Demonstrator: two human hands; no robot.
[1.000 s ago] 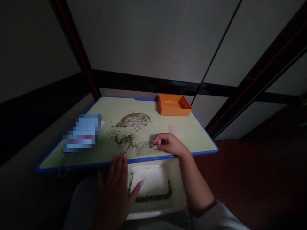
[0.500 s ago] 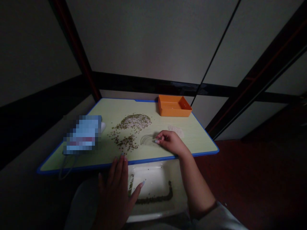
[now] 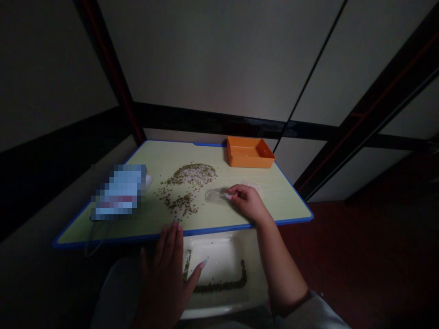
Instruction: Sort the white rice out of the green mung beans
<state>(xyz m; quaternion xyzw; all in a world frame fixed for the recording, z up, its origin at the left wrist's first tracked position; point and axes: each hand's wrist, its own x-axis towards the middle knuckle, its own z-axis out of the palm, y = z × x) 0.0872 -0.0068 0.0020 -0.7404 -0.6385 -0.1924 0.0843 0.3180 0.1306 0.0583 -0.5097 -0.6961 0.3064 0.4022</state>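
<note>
My right hand [image 3: 246, 201] pinches a clear, curved plastic piece [image 3: 215, 195] flat on the table; its exact kind I cannot make out. To its left lies a mixed pile [image 3: 195, 173] of small green beans and white grains. Nearer to me is a looser scatter of green beans [image 3: 181, 204]. A thin patch of pale grains [image 3: 252, 187] lies just behind my right hand, partly covered by it. My left hand [image 3: 168, 269] is open, fingers stretched to the table's near edge, over the left side of a white basin [image 3: 219, 260] with green beans along its inner edges.
An orange open box [image 3: 252, 161] stands at the back right of the pale table [image 3: 219, 219], which has a blue rim. At the left is a blurred-out, bluish object [image 3: 118, 192] with a cord hanging over the edge. Wall panels rise behind the table.
My right hand has shifted slightly right and away from me with the clear plastic piece, now covering more of the pale grains. My left hand stays in place.
</note>
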